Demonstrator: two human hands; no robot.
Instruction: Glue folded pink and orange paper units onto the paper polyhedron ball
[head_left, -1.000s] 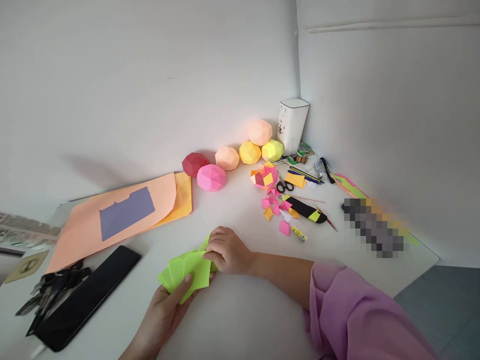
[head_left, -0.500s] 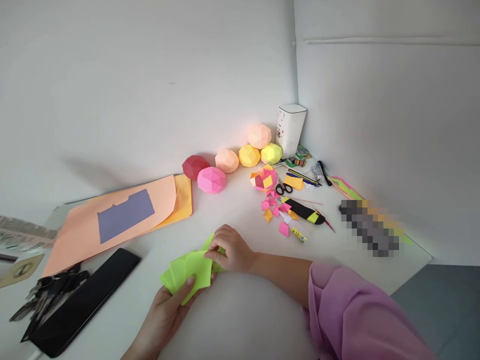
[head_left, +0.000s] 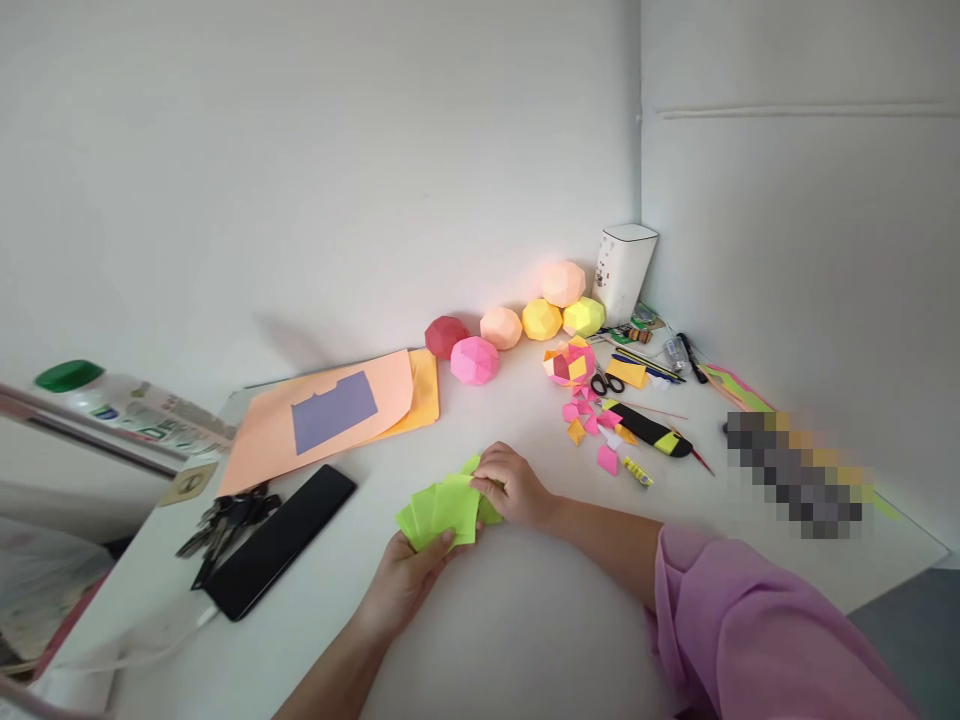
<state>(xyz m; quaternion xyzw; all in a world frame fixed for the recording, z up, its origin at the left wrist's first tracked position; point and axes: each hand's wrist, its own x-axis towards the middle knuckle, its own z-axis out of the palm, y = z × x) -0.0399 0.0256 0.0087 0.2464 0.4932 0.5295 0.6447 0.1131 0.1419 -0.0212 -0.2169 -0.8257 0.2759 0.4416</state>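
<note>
My left hand [head_left: 409,585] grips a fan of lime-green folded paper pieces [head_left: 439,510] from below, thumb on top, just above the white table [head_left: 525,620]. From the right, my right hand [head_left: 514,485] pinches the fan's edge with its fingers curled. A pink sleeve [head_left: 750,630] covers my right forearm.
Several paper polyhedra [head_left: 525,325] line the back wall beside a white box [head_left: 625,270]. A half-built pink and yellow ball [head_left: 570,362], scissors [head_left: 602,383], a black and yellow cutter [head_left: 649,432] and paper scraps lie right. Orange sheets [head_left: 330,415], a black phone [head_left: 274,540] and keys [head_left: 225,515] lie left.
The camera has swung left, so everything sits further right in view and a green-capped bottle has appeared at the left. Both hands keep hold of the green pieces.
</note>
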